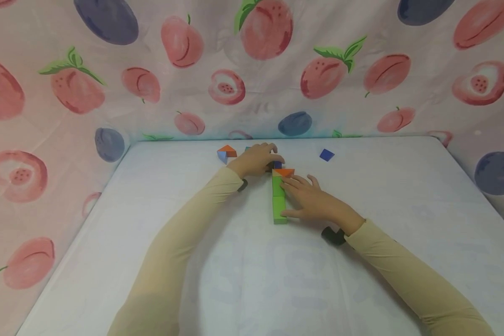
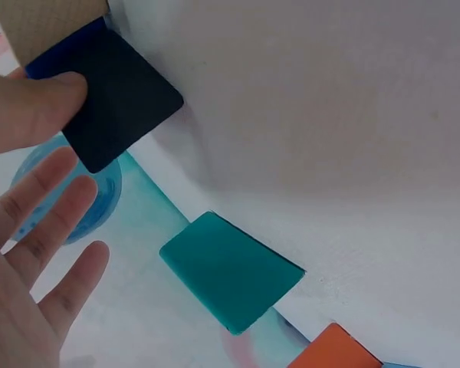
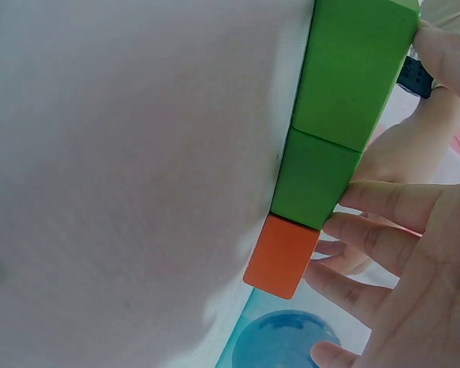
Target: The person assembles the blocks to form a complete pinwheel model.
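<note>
Two green blocks (image 1: pixel 279 207) lie end to end in a row on the white table. At their far end is an orange triangular block (image 1: pixel 283 172), which shows as an orange face (image 3: pixel 280 257) in the right wrist view. My left hand (image 1: pixel 254 161) reaches over the far end and holds a dark blue block (image 2: pixel 126 100), its thumb on the dark face and the other fingers spread. That block is right behind the orange one. Along the right side of the row, my right hand (image 1: pixel 315 200) touches the green blocks with extended fingers and thumb.
Left of the row, near the back edge, stand an orange block (image 1: pixel 227 150) with a light blue one (image 1: pixel 222 157) and a teal block (image 2: pixel 230 272). Another dark blue block (image 1: pixel 326 154) lies at the back right. A fruit-patterned cloth (image 1: pixel 260 102) hangs behind the table.
</note>
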{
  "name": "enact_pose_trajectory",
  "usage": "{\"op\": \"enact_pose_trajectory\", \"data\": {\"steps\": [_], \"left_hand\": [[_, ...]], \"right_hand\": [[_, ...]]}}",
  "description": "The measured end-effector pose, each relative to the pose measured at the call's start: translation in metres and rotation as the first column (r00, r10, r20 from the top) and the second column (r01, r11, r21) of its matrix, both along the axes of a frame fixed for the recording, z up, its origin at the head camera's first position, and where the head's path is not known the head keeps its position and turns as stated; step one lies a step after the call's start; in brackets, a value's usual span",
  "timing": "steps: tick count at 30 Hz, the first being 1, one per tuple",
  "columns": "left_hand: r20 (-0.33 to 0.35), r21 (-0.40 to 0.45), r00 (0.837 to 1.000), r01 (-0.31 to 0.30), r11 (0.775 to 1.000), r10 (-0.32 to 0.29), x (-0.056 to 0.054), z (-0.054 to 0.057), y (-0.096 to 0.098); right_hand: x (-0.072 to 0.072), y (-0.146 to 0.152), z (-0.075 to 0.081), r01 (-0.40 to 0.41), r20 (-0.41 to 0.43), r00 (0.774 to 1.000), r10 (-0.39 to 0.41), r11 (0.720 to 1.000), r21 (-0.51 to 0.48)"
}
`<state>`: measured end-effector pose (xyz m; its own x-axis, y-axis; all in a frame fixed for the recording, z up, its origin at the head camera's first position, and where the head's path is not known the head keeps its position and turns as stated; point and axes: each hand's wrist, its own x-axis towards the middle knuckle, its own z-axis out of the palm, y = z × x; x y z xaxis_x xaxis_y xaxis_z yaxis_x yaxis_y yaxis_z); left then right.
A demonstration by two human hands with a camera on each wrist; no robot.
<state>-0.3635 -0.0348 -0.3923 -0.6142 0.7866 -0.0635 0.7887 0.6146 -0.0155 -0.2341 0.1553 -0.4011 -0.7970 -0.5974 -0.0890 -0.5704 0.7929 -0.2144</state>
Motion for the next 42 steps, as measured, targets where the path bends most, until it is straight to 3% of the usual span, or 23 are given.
{"op": "enact_pose_trajectory", "data": {"steps": [9, 17, 28, 42], "left_hand": [[0.001, -0.01, 1.0, -0.029, 1.0, 0.029, 0.0025, 0.0022, -0.0031], [-0.043, -0.016, 0.993, -0.112, 0.994, 0.111, -0.0005, 0.0006, -0.0067], [-0.009, -0.003, 0.988, -0.151, 0.988, 0.151, -0.0009, -0.0058, -0.0087], [-0.021, 0.004, 0.992, -0.126, 0.992, 0.127, 0.001, -0.0064, -0.0046]], "right_hand": [[-0.0004, 0.0, -0.001, -0.004, -0.012, 1.0, 0.004, 1.0, 0.0], [-0.0006, -0.0004, -0.0019, -0.001, -0.01, 1.0, 0.001, 1.0, 0.003], [0.0004, -0.0002, -0.0011, 0.003, 0.003, 1.0, -0.003, 1.0, -0.007], [0.0015, -0.0004, -0.0001, -0.001, 0.003, 1.0, 0.001, 1.0, -0.005]]}}
